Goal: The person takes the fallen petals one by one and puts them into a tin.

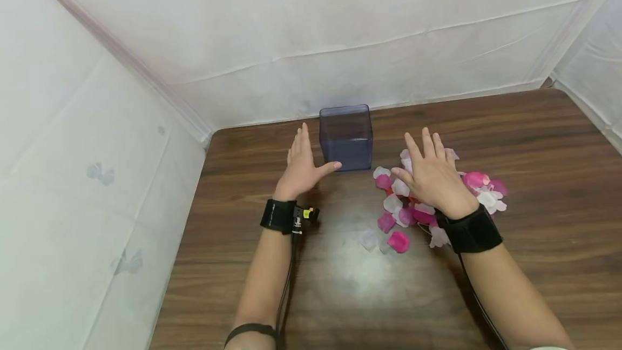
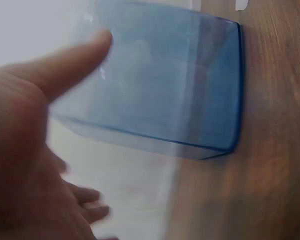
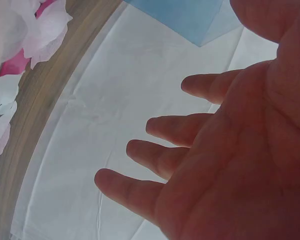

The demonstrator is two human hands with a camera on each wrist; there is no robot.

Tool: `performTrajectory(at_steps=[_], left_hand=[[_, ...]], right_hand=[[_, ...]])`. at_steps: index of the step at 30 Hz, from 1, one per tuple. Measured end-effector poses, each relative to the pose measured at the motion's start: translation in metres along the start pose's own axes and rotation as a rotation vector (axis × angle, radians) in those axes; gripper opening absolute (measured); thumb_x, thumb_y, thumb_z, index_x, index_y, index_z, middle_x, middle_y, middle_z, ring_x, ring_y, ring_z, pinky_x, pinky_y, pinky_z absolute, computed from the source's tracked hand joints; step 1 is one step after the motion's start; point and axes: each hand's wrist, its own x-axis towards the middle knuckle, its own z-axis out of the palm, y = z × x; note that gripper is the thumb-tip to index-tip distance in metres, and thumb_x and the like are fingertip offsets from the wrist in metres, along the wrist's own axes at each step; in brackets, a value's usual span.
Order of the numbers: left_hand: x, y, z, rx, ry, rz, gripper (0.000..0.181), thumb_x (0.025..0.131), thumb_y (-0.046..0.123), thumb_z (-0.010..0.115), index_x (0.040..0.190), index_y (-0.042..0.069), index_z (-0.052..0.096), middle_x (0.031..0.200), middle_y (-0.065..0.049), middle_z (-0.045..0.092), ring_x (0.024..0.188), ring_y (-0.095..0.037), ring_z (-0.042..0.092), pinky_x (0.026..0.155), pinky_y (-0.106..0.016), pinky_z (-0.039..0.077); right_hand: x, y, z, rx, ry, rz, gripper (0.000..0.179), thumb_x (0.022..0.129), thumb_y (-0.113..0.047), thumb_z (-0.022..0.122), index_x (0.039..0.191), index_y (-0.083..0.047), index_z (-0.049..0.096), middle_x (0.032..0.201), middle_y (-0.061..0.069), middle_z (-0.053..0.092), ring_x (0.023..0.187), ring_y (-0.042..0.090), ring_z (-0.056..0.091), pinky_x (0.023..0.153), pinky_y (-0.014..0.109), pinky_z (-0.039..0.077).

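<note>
Though dark, glossy table (image 1: 335,307) under petals (image 1: 421,215) (sheeting (image 1: 311,20) behind).

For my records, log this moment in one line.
left hand: empty, near translucent blue box | right hand: empty, above pink-and-white petals | petals: on wood-grain table

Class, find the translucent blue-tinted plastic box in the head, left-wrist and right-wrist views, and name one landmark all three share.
Head: the translucent blue-tinted plastic box is near the picture's centre, between the left hand and right hand.
Left wrist: large, across the upper middle.
Right wrist: partly visible, cut off by the top edge.
Shared landmark: the brown wood-grain table.
</note>
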Motion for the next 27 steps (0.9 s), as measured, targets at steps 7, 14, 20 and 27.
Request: performTrajectory(at_steps=[7, 14, 20, 27], left_hand=[[0.033, -0.039, 0.009, -0.343, -0.077, 0.046, 0.129, 0.077, 0.046, 0.086, 0.152, 0.048, -0.02, 0.168, 0.006, -0.006, 0.154, -0.025, 0.004, 0.118, -0.057, 0.02], [0.052, -0.052, 0.015, -0.41, -0.062, 0.104, 0.124, 0.073, 0.033, 0.092, 0.159, 0.042, 0.003, 0.163, 0.007, 0.024, 0.148, -0.021, 0.026, 0.114, -0.05, 0.033], [0.047, -0.055, 0.01, -0.373, -0.042, 0.125, 0.121, 0.069, 0.032, 0.094, 0.159, 0.029, 0.013, 0.155, 0.0, 0.037, 0.143, -0.017, 0.034, 0.114, -0.046, 0.033], [0.023, -0.061, -0.002, -0.376, -0.039, 0.114, 0.124, 0.07, 0.03, 0.094, 0.16, 0.023, 0.009, 0.155, -0.005, 0.035, 0.141, -0.021, 0.036, 0.113, -0.048, 0.033]], right_hand=[[0.0, 0.001, 0.0, 0.023, -0.017, 0.032, 0.083, 0.102, -0.036, 0.057, 0.16, -0.001, 0.01, 0.161, 0.034, -0.002, 0.147, 0.054, -0.002, 0.111, 0.075, 0.007], [0.01, 0.009, 0.002, -0.014, -0.042, 0.028, 0.068, 0.103, -0.024, 0.055, 0.154, 0.008, 0.024, 0.153, 0.04, 0.024, 0.14, 0.058, 0.023, 0.112, 0.068, 0.02], [0.019, 0.014, 0.008, -0.05, -0.094, 0.056, 0.059, 0.102, -0.021, 0.054, 0.149, 0.01, 0.034, 0.145, 0.038, 0.04, 0.133, 0.055, 0.039, 0.105, 0.069, 0.034], [0.027, 0.01, 0.013, -0.072, -0.069, -0.006, 0.057, 0.095, -0.021, 0.066, 0.142, 0.008, 0.048, 0.136, 0.035, 0.051, 0.125, 0.052, 0.048, 0.1, 0.067, 0.041]])
